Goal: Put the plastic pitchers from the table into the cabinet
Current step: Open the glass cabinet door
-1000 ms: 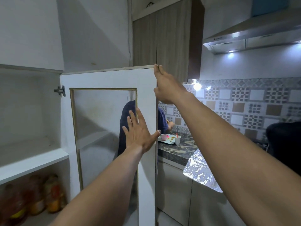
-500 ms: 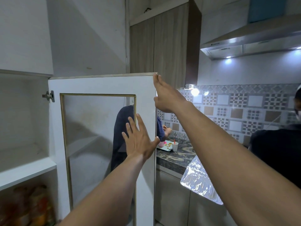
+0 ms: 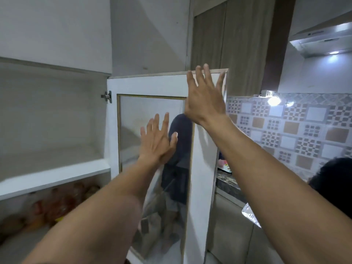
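Note:
The white cabinet door with a glass pane stands partly open in front of me, hinged on its left side. My left hand lies flat with spread fingers on the glass pane. My right hand is spread wide over the door's upper right corner. Neither hand holds anything. Left of the door the cabinet's inside shows a bare white shelf. No plastic pitcher is in view.
Blurred bottles stand below the shelf. A dark stone counter with white drawers lies to the right, under a patterned tile wall. Another person's dark head is at the right edge. A person's dark shape shows in the glass.
My right hand has shifted from the door's outer edge onto its face, fingers now spread. The door has swung towards the cabinet, and my view has turned left.

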Tool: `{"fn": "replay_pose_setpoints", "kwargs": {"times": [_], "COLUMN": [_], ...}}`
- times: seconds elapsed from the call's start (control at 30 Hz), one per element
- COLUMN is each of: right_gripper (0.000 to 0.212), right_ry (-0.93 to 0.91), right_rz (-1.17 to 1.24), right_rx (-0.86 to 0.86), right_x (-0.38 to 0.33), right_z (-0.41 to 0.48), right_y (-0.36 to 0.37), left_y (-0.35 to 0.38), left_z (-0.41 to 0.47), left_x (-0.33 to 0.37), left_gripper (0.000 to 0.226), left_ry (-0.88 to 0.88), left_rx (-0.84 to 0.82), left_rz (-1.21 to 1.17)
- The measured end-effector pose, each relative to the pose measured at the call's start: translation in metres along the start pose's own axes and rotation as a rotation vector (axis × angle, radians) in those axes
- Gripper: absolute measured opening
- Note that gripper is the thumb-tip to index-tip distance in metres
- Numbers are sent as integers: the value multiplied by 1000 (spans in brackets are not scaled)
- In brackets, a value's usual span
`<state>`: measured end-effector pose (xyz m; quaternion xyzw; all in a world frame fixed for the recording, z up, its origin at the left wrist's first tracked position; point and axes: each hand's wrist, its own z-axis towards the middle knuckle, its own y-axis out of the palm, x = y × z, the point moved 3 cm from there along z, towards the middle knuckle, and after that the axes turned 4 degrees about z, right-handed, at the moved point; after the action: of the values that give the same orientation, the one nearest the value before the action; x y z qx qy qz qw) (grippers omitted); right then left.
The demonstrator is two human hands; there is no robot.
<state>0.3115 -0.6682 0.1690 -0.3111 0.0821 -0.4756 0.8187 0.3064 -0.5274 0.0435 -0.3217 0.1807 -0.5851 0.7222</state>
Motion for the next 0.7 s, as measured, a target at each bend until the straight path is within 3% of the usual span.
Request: {"fn": "replay_pose_setpoints", "kwargs": {"times": [0.13, 0.7], "right_gripper": [74, 74], "right_ry": [-14, -343], "right_rz": [131, 705], "right_rx": [43, -195], "right_x": [-58, -400], "right_z": [12, 22], "right_y": [9, 46], "left_y": [-30, -185], "left_z": [-9, -128], "left_x": [-79, -384], "left_gripper": [67, 70], "left_ry": [-67, -425], "left_rx": [-3, -11], "left_rz": [111, 521]}}
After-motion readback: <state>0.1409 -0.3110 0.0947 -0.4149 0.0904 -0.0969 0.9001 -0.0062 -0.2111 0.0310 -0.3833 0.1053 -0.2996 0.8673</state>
